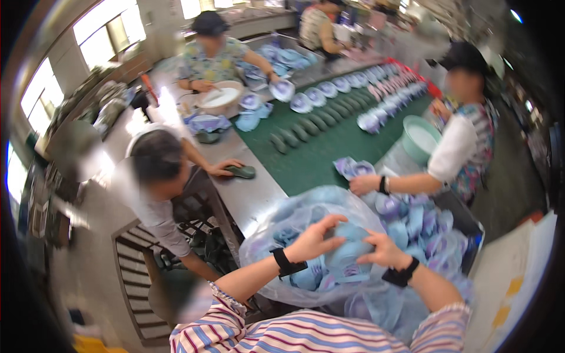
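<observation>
Clear plastic, bunched into a big bag (306,212) of pale blue pieces, fills the foreground of a busy workshop. On the left, a seated co-worker (156,176) presses a dark green piece (240,171) on the grey bench (247,194). At centre, the wearer's left hand (315,238), wrist strapped in a black band, spreads its fingers over a rounded blue piece (347,250) at the mouth of the bag; the right hand (385,250) pinches the same piece from the other side, fingers curled on it. The piece is in the bag's opening, between both hands. Behind them, a green belt (329,153) carries rows of dark and blue-white pieces, a sign that much sorting is already laid out, while the bag looks well filled, so plenty seems left. On the right, another worker's hand (365,184) grips blue pieces beside a teal basin (421,141).
</observation>
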Available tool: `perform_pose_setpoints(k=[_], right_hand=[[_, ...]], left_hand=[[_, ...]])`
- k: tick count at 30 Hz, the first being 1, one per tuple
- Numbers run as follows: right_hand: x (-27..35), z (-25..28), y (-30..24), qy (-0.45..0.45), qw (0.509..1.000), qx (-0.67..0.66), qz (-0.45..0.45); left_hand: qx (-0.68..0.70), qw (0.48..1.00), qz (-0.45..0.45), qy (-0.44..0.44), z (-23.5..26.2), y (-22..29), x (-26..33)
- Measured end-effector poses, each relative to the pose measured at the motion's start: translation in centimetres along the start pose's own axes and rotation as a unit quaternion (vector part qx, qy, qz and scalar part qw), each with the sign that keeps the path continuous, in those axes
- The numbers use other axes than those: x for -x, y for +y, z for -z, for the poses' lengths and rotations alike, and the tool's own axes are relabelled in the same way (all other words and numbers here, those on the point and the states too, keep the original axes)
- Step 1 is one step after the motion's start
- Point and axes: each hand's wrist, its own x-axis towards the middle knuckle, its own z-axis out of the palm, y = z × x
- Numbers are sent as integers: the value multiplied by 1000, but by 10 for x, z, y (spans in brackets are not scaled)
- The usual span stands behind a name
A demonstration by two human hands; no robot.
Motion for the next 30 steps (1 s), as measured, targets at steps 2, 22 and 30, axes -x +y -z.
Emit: perform_pose_setpoints(k=[2, 22, 30], right_hand=[[6, 5, 14, 62, 998, -27, -8], [-5, -33, 42, 19, 973, -197, -115], [14, -34, 64, -257, 952, 160, -52]], left_hand=[[-77, 995, -39, -52, 6, 7, 6], [-44, 991, 125, -5, 3, -26, 20], [-163, 903, -10, 397, 182, -37, -79]])
